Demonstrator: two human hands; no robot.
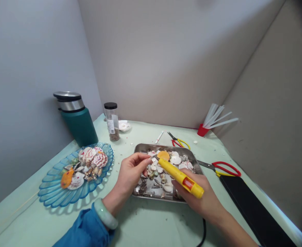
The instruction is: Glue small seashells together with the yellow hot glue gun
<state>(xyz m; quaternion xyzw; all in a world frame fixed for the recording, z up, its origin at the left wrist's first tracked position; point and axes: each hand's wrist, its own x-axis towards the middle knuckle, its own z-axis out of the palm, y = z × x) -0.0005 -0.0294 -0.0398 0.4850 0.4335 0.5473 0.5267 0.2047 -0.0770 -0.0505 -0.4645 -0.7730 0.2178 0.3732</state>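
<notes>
In my right hand (192, 185) is a yellow glue gun (176, 173), pen-shaped, with a red window near its back end. Its tip points up and left towards my left hand (134, 166). The thumb and index finger of that hand are pinched together beside the tip, on something too small to make out. Both hands hover over a metal tray (192, 153) of mixed seashells, among them an orange shell (163, 156) and a white shell (175, 160). A black cable (204, 231) runs down below my right hand.
Left stands a blue scalloped dish (60, 195) of shells, with a teal bottle (80, 125) behind. Further back are a clear jar (112, 121), a marker (159, 137), small scissors (179, 141) and a red cup (203, 130) of glue sticks. Larger scissors (225, 169) touch a black slab (251, 209) at right.
</notes>
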